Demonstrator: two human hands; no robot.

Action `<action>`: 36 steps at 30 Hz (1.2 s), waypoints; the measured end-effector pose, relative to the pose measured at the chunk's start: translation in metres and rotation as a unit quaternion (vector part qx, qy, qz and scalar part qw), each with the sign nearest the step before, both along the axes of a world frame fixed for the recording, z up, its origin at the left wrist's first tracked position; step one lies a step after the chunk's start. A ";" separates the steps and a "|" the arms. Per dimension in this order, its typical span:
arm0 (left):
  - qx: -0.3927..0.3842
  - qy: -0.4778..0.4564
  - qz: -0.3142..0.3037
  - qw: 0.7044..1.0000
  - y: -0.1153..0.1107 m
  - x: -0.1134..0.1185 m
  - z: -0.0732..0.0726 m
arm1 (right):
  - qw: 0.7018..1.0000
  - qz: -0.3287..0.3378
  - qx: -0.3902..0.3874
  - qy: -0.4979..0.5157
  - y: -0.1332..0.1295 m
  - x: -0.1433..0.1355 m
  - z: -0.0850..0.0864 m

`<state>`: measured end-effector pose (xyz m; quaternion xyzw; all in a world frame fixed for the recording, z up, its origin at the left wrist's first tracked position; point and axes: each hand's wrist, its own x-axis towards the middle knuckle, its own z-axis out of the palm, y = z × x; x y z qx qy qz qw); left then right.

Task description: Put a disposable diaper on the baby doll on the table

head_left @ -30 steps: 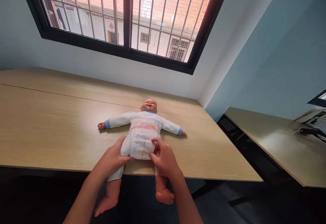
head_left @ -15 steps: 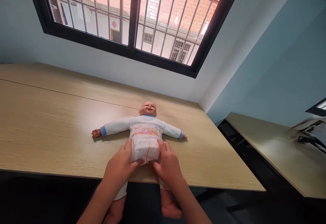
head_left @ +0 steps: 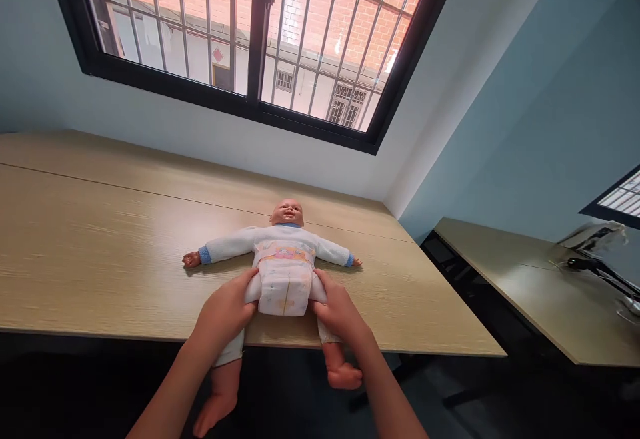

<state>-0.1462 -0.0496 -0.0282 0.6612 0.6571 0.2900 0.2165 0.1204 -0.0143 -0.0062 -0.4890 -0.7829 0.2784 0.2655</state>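
A baby doll (head_left: 286, 242) in a white top with blue cuffs lies on its back on the wooden table (head_left: 100, 246), arms spread, head toward the window. It wears a white diaper (head_left: 284, 287) with a coloured band at the waist. Its bare legs hang over the table's near edge. My left hand (head_left: 226, 311) grips the doll's left hip and thigh beside the diaper. My right hand (head_left: 339, 311) holds the other hip, thumb against the diaper's side.
A black-framed barred window (head_left: 250, 39) sits in the wall behind the table, brick buildings beyond. A second wooden table (head_left: 540, 292) stands to the right across a dark gap, with a grey device (head_left: 595, 246) at its far end.
Both hands slid from the front of the diaper out to its sides at the doll's hips. The doll's legs hang lower and more apart.
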 end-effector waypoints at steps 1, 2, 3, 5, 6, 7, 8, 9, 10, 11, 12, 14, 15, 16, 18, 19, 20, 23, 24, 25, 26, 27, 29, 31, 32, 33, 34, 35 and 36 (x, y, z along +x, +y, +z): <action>0.008 -0.009 -0.007 1.000 -0.001 -0.002 -0.001 | 1.000 0.013 -0.002 0.013 -0.001 0.002 0.002; 0.017 -0.016 -0.015 1.000 -0.003 -0.003 -0.002 | 1.000 0.022 -0.002 0.021 -0.004 0.004 0.005; 0.023 -0.019 -0.023 0.999 -0.006 -0.003 -0.004 | 0.999 0.026 -0.002 0.024 -0.007 0.006 0.007; 0.025 -0.023 -0.041 0.999 -0.011 -0.002 -0.005 | 1.000 0.024 -0.001 0.015 -0.015 0.007 0.012; 0.023 -0.024 -0.047 0.998 -0.014 -0.002 -0.005 | 1.000 0.019 -0.001 0.007 -0.019 0.008 0.015; 0.020 -0.026 -0.051 0.998 -0.017 -0.001 -0.004 | 1.000 0.012 -0.004 -0.002 -0.023 0.009 0.017; 0.016 -0.028 -0.052 0.998 -0.018 -0.001 -0.003 | 1.000 0.004 -0.008 -0.007 -0.028 0.011 0.019; 0.012 -0.031 -0.051 0.998 -0.020 -0.001 -0.002 | 1.000 -0.007 -0.014 -0.008 -0.032 0.013 0.021; 0.010 -0.034 -0.048 0.998 -0.022 -0.002 -0.001 | 1.000 -0.019 -0.023 -0.002 -0.037 0.015 0.022; 0.008 -0.038 -0.046 0.998 -0.024 -0.003 0.000 | 0.999 -0.034 -0.035 0.009 -0.043 0.018 0.022; 0.004 -0.043 -0.044 0.998 -0.026 -0.004 0.000 | 0.997 -0.051 -0.051 0.024 -0.049 0.022 0.022; -0.017 -0.051 -0.030 0.998 -0.033 -0.007 -0.001 | 0.990 -0.091 -0.090 0.059 -0.063 0.030 0.016; -0.033 -0.050 -0.017 0.998 -0.039 -0.008 -0.002 | 0.985 -0.112 -0.110 0.073 -0.071 0.034 0.012; -0.052 -0.043 0.002 0.998 -0.045 -0.008 -0.005 | 0.979 -0.136 -0.125 0.083 -0.079 0.038 0.005; -0.081 -0.021 0.050 0.995 -0.061 -0.005 -0.012 | 0.967 -0.178 -0.150 0.100 -0.095 0.043 -0.009; -0.086 -0.013 0.074 0.993 -0.069 -0.002 -0.016 | 0.961 -0.190 -0.167 0.115 -0.102 0.044 -0.017; -0.087 -0.013 0.094 0.992 -0.078 0.001 -0.021 | 0.953 -0.193 -0.188 0.135 -0.108 0.045 -0.025; -0.107 -0.098 0.124 0.982 -0.103 0.013 -0.038 | 0.929 -0.157 -0.269 0.202 -0.119 0.041 -0.044; -0.120 -0.154 0.118 0.974 -0.109 0.018 -0.043 | 0.919 -0.148 -0.290 0.222 -0.120 0.038 -0.048; -0.134 -0.217 0.104 0.961 -0.114 0.022 -0.048 | 0.910 -0.146 -0.305 0.241 -0.121 0.036 -0.051; -0.145 -0.278 0.084 0.946 -0.118 0.026 -0.051 | 0.901 -0.149 -0.314 0.259 -0.121 0.034 -0.053; -0.150 -0.329 0.064 0.930 -0.121 0.029 -0.054 | 0.893 -0.155 -0.319 0.277 -0.121 0.032 -0.054; -0.149 -0.392 0.039 0.907 -0.124 0.034 -0.055 | 0.881 -0.169 -0.323 0.301 -0.121 0.029 -0.055; -0.145 -0.413 0.047 0.898 -0.124 0.036 -0.052 | 0.872 -0.173 -0.334 0.314 -0.122 0.028 -0.055; -0.141 -0.420 0.058 0.895 -0.123 0.036 -0.050 | 0.867 -0.170 -0.343 0.320 -0.122 0.028 -0.055; -0.139 -0.426 0.069 0.891 -0.123 0.036 -0.047 | 0.861 -0.165 -0.352 0.328 -0.123 0.028 -0.055; -0.139 -0.434 0.077 0.887 -0.122 0.037 -0.045 | 0.855 -0.159 -0.361 0.336 -0.123 0.028 -0.056; -0.138 -0.442 0.082 0.882 -0.122 0.037 -0.043 | 0.849 -0.152 -0.371 0.344 -0.123 0.028 -0.057; -0.139 -0.451 0.085 0.878 -0.122 0.038 -0.042 | 0.844 -0.147 -0.379 0.351 -0.123 0.028 -0.058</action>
